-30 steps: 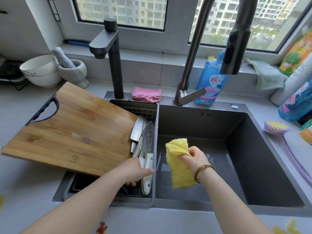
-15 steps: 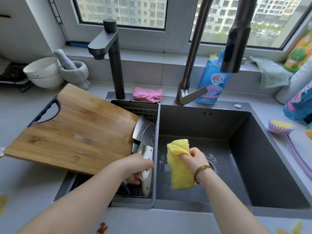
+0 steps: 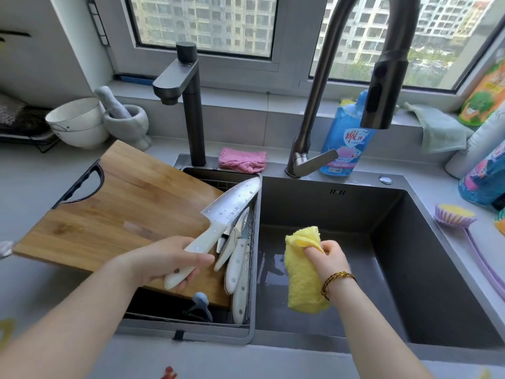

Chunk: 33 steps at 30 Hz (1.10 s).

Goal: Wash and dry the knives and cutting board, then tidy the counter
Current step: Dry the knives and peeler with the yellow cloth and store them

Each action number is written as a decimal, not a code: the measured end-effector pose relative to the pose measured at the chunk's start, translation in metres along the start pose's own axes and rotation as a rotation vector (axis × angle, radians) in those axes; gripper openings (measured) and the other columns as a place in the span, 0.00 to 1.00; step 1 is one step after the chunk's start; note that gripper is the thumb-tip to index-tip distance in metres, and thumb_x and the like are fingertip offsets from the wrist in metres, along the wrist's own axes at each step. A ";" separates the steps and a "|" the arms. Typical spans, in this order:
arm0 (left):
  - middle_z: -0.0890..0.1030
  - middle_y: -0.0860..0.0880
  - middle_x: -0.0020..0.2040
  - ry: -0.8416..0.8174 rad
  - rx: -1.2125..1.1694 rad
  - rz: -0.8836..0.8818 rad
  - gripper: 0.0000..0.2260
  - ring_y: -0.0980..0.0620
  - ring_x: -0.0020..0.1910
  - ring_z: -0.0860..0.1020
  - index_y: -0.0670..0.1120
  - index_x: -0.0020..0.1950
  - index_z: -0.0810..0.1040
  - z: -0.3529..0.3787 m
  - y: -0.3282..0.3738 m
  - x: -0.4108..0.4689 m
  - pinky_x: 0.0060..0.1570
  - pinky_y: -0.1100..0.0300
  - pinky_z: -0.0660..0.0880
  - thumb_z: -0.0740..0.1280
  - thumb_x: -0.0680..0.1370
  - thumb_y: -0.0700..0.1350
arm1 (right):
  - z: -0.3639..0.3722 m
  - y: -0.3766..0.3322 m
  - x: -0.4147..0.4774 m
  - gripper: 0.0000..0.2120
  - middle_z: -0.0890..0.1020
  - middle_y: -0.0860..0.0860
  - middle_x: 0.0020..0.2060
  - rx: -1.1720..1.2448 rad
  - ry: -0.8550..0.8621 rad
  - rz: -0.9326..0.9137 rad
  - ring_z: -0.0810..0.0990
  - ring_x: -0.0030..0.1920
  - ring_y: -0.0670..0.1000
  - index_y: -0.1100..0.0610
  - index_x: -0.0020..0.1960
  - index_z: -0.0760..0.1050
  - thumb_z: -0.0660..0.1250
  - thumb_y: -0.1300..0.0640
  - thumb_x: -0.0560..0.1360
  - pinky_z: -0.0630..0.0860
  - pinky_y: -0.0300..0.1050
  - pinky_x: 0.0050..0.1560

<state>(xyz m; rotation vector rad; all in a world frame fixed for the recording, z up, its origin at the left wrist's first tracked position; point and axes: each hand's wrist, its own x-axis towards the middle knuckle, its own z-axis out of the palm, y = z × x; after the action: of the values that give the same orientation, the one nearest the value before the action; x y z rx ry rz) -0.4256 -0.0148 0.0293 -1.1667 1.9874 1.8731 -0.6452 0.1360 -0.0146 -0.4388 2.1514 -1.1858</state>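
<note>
Open sink basin (image 3: 355, 214) lies free; spray head (image 3: 382, 86) overhangs it.

Grey counter (image 3: 32, 291) w/ cutting board (image 3: 123, 209), bowls (image 3: 79, 124), mortar (image 3: 128, 124), pink cloth (image 3: 241, 159), brush (image 3: 455, 214)

white bowls (image 3: 78, 124) beside a stone mortar (image 3: 128, 128), pink cloth (image 3: 242, 160) near blue bottle (image 3: 345, 149).

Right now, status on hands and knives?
Left hand grips wet knife by its handle. Right hand holds yellow cloth over sink. Other knives in basket beside cutting board.
</note>
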 end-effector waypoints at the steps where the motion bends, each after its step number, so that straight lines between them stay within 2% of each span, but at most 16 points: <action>1: 0.76 0.50 0.27 -0.008 0.014 0.006 0.17 0.55 0.24 0.72 0.42 0.45 0.72 0.002 -0.002 0.000 0.26 0.65 0.71 0.72 0.66 0.51 | 0.001 -0.001 0.000 0.08 0.67 0.49 0.34 0.020 0.015 -0.006 0.66 0.33 0.47 0.58 0.45 0.66 0.64 0.55 0.75 0.63 0.40 0.33; 4: 0.76 0.50 0.28 -0.037 0.080 -0.008 0.05 0.56 0.24 0.73 0.43 0.46 0.72 0.010 -0.008 0.006 0.26 0.65 0.71 0.66 0.76 0.43 | 0.003 -0.001 0.000 0.09 0.67 0.49 0.35 0.084 0.068 -0.015 0.66 0.33 0.46 0.59 0.49 0.66 0.64 0.57 0.75 0.64 0.39 0.32; 7: 0.76 0.49 0.31 -0.107 0.118 -0.047 0.07 0.56 0.25 0.74 0.43 0.46 0.71 0.014 -0.016 0.016 0.27 0.65 0.71 0.68 0.75 0.43 | 0.004 0.003 0.000 0.10 0.67 0.48 0.36 0.145 0.135 0.000 0.66 0.34 0.45 0.58 0.51 0.65 0.64 0.57 0.75 0.64 0.38 0.33; 13: 0.77 0.50 0.34 -0.179 0.239 -0.126 0.12 0.58 0.25 0.74 0.41 0.57 0.72 0.013 -0.016 0.032 0.29 0.66 0.73 0.67 0.76 0.43 | 0.011 0.006 0.001 0.10 0.69 0.47 0.37 0.145 0.150 -0.053 0.68 0.35 0.44 0.56 0.51 0.65 0.65 0.56 0.75 0.64 0.38 0.33; 16: 0.77 0.50 0.34 -0.200 0.248 -0.127 0.07 0.58 0.26 0.75 0.43 0.52 0.74 0.011 -0.014 0.038 0.29 0.66 0.73 0.67 0.76 0.44 | 0.022 0.003 0.003 0.10 0.70 0.48 0.38 0.154 0.109 -0.088 0.69 0.35 0.45 0.55 0.49 0.66 0.66 0.55 0.74 0.67 0.39 0.35; 18: 0.76 0.50 0.35 -0.174 0.218 -0.115 0.05 0.57 0.27 0.75 0.44 0.48 0.75 0.009 -0.014 0.042 0.29 0.65 0.73 0.67 0.76 0.45 | 0.029 0.001 0.006 0.09 0.71 0.48 0.38 0.153 0.083 -0.103 0.70 0.36 0.46 0.54 0.48 0.66 0.66 0.56 0.74 0.68 0.40 0.35; 20: 0.76 0.48 0.38 -0.109 0.234 -0.123 0.07 0.56 0.28 0.75 0.45 0.52 0.75 0.006 -0.014 0.046 0.30 0.65 0.73 0.66 0.76 0.46 | 0.034 0.000 0.009 0.09 0.71 0.49 0.39 0.142 0.065 -0.112 0.71 0.37 0.47 0.53 0.47 0.65 0.66 0.56 0.73 0.69 0.40 0.36; 24: 0.74 0.51 0.43 0.025 0.445 -0.102 0.07 0.56 0.36 0.74 0.50 0.54 0.73 0.006 -0.010 0.054 0.35 0.67 0.70 0.63 0.76 0.46 | 0.040 -0.006 0.011 0.10 0.71 0.47 0.40 0.137 0.052 -0.132 0.71 0.39 0.47 0.54 0.49 0.65 0.66 0.57 0.74 0.69 0.38 0.36; 26: 0.74 0.53 0.46 0.089 0.612 -0.079 0.12 0.55 0.41 0.74 0.52 0.59 0.71 0.011 -0.008 0.057 0.37 0.65 0.68 0.62 0.76 0.47 | 0.045 -0.011 0.010 0.09 0.70 0.44 0.39 0.105 0.038 -0.160 0.72 0.39 0.47 0.53 0.50 0.65 0.65 0.57 0.74 0.68 0.39 0.35; 29: 0.73 0.53 0.48 0.212 0.847 -0.035 0.16 0.52 0.44 0.72 0.52 0.63 0.67 0.021 -0.012 0.060 0.34 0.64 0.64 0.60 0.76 0.49 | 0.062 -0.017 0.002 0.09 0.73 0.44 0.40 -0.048 -0.016 -0.257 0.73 0.44 0.51 0.52 0.52 0.66 0.64 0.58 0.74 0.68 0.42 0.42; 32: 0.72 0.55 0.47 0.280 0.899 0.035 0.16 0.52 0.44 0.71 0.52 0.61 0.68 0.029 -0.016 0.062 0.31 0.66 0.61 0.61 0.76 0.55 | 0.081 -0.013 -0.004 0.20 0.73 0.48 0.56 -0.424 -0.121 -0.441 0.71 0.57 0.51 0.51 0.66 0.65 0.61 0.57 0.75 0.69 0.42 0.54; 33: 0.73 0.55 0.48 0.297 0.896 0.056 0.16 0.51 0.46 0.73 0.53 0.61 0.69 0.029 -0.016 0.063 0.31 0.67 0.61 0.61 0.76 0.58 | 0.086 -0.013 -0.004 0.22 0.73 0.48 0.60 -0.554 -0.132 -0.505 0.70 0.59 0.51 0.51 0.69 0.63 0.60 0.58 0.75 0.69 0.42 0.55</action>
<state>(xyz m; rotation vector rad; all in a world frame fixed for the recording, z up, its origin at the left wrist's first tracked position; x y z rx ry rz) -0.4687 -0.0134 -0.0269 -1.1117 2.5746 0.6324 -0.5847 0.0774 -0.0358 -1.3229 2.3016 -0.7435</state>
